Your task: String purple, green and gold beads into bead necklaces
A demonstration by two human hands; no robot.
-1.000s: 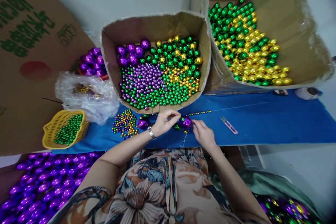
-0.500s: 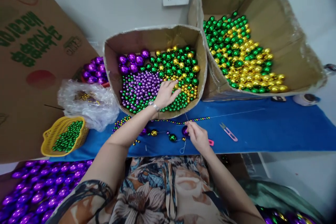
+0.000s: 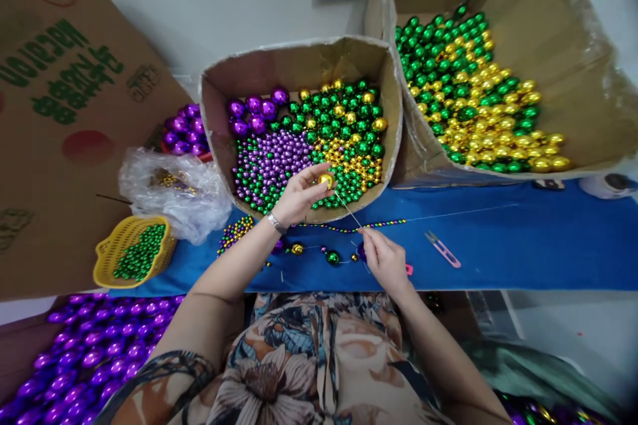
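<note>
Over the near edge of the middle cardboard box [image 3: 299, 56], my left hand [image 3: 299, 196] pinches a shiny gold bead [image 3: 326, 180]. My right hand [image 3: 383, 255] is closed on a thin needle [image 3: 347, 208], whose far end slants up to the gold bead. Whether the tip has entered the bead I cannot tell. Below, on the blue cloth, lies a thread strung with spaced beads, among them a green bead [image 3: 332, 257] and a gold one [image 3: 297, 248]. A purple bead [image 3: 362, 252] is partly hidden behind my right hand. A strand of tiny beads [image 3: 343, 230] runs behind it.
Purple, green and gold beads fill the middle box. A larger box [image 3: 498, 113] holds green and gold beads. Pink thread snips [image 3: 442, 250] lie on the cloth [image 3: 523, 239] to the right. At left are a yellow basket [image 3: 107, 259] and a clear plastic bag [image 3: 199, 189].
My left hand has come back from the beads toward me and now holds a gold bead. The needle in my right hand now slants toward it. The view has shifted slightly.
</note>
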